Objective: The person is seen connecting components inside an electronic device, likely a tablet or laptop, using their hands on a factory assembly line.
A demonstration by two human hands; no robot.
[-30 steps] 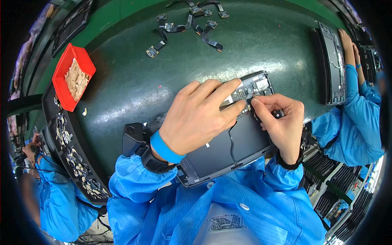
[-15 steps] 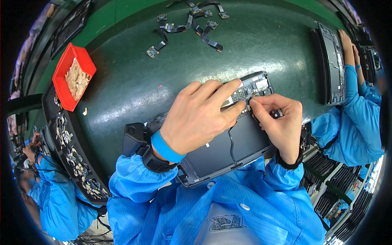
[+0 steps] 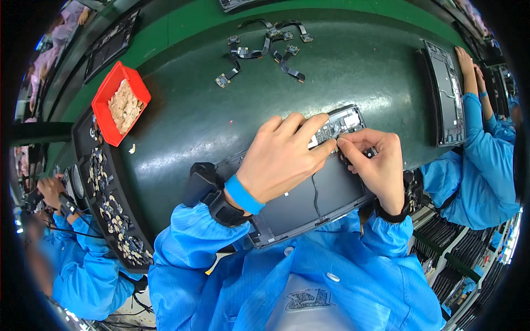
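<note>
An opened flat electronic device, like a laptop base (image 3: 290, 212), lies in front of me with its dark inner side up. Along its far edge runs a circuit board (image 3: 349, 120). My left hand (image 3: 284, 157) rests over the far middle of the device, fingers stretched out and apart, with index finger and thumb touching the board. Beside that thumb, my right hand (image 3: 378, 165) pinches thumb and index finger together at the board. A small dark square connector board (image 3: 371, 151) shows under its curled fingers, seemingly on a ribbon cable; the pinched part is mostly hidden.
Several black ribbon cables with small square boards (image 3: 251, 53) lie at the back of the green table (image 3: 182, 127). A red bin (image 3: 103, 113) of pale scraps stands left, beside a black tray (image 3: 83, 165) of small parts. At right, a person handles stacked devices (image 3: 444, 91).
The view has shifted slightly, so the table things appear farther right. My left hand has edged toward my right fingertips; the right hand keeps its pinch at the board.
</note>
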